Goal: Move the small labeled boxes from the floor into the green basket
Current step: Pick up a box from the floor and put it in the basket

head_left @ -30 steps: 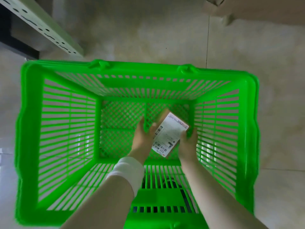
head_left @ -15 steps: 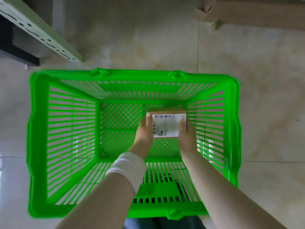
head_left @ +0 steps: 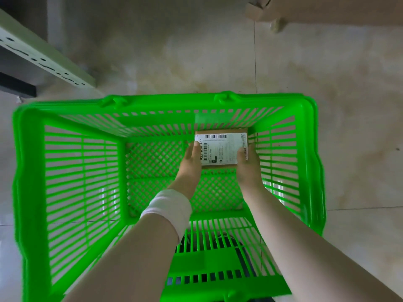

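A small brown box with a white barcode label (head_left: 220, 149) lies flat deep inside the green basket (head_left: 28, 171), in its far right corner against the far wall. My left hand (head_left: 190, 164), with a white band on the wrist, grips the box's left side. My right hand (head_left: 248, 166) grips its right side. Both arms reach down over the basket's near rim. Whether the box rests on the basket's mesh floor I cannot tell.
The basket stands on a pale tiled floor (head_left: 174, 51). A pale green perforated shelf rail (head_left: 43, 62) runs along the upper left. Cardboard boxes (head_left: 327, 9) sit at the upper right edge. A dark shape shows through the basket's near wall.
The box has turned from tilted to flat, label up, and moved down and farther into the far right corner between both hands. The view has pulled back from the basket.
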Available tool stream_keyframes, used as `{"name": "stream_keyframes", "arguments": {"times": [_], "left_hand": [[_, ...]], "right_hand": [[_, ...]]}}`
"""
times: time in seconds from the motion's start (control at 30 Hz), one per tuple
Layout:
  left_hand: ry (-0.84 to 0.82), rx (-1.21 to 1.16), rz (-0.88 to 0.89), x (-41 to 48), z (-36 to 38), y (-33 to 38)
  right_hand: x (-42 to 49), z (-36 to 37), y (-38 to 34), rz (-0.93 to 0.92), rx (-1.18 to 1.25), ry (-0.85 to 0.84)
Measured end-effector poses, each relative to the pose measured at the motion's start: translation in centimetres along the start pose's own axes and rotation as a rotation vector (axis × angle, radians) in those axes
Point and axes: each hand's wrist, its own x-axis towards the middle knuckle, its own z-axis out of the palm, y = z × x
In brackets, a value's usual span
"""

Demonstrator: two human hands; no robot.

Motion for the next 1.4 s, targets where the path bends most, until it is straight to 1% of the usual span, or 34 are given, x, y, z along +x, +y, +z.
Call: {"name": "stream_keyframes", "arguments": {"times": [0.07, 0.17, 0.27, 0.4, 0.5, 0.63, 0.77, 0.9, 0.97, 1.07, 1.13, 1.23, 1.4], "left_hand": [[0.029, -0.029, 0.008, -1.3, -0.2, 0.4], [0.067, -0.052, -0.013, -6.3, -0.5, 2.1], [0.051, 0.018, -0.018, -15.8, 0.4, 5.5], [-0.029, 0.097, 0.071, -28.0, 4.0, 8.5], [-0.172, 0.167, 0.111, -34.6, 8.3, 8.8], [-0.282, 0.306, 0.125, -41.7, 15.9, 7.5], [-0.364, 0.418, 0.221, -46.0, 26.1, 5.1], [-0.499, 0.528, 0.209, -48.4, 36.4, 2.4], [-0.541, 0.542, 0.183, -50.6, 40.5, 2.1], [-0.579, 0.585, 0.185, -53.5, 46.8, 2.8], [-0.633, 0.623, 0.200, -54.5, 51.1, 3.1], [-0.654, 0.687, 0.244, -54.8, 58.5, 3.0], [-0.664, 0.738, 0.236, -57.9, 69.3, 1.0]], "right_hand": [[-1.6, -0.9, -1.1, -0.013, -0.031, 0.006], [-6.0, -2.8, -3.2, -0.007, -0.014, 0.033], [-13.3, -6.8, -7.0, 0.020, 0.056, 0.051], [-22.6, -14.5, -10.0, 0.150, 0.294, 0.097], [-27.5, -21.5, -9.5, 0.198, 0.522, 0.187], [-32.5, -31.4, -6.2, 0.254, 0.759, 0.251], [-34.2, -40.7, 0.6, 0.271, 0.815, 0.334], [-34.1, -49.0, 7.4, 0.284, 0.911, 0.434], [-34.8, -52.8, 9.2, 0.314, 0.962, 0.457], [-35.0, -58.7, 10.9, 0.338, 1.015, 0.480], [-34.2, -62.6, 12.8, 0.342, 1.022, 0.525], [-32.3, -69.0, 16.1, 0.358, 1.045, 0.601], [-31.8, -78.6, 21.4, 0.371, 1.078, 0.625]]}}
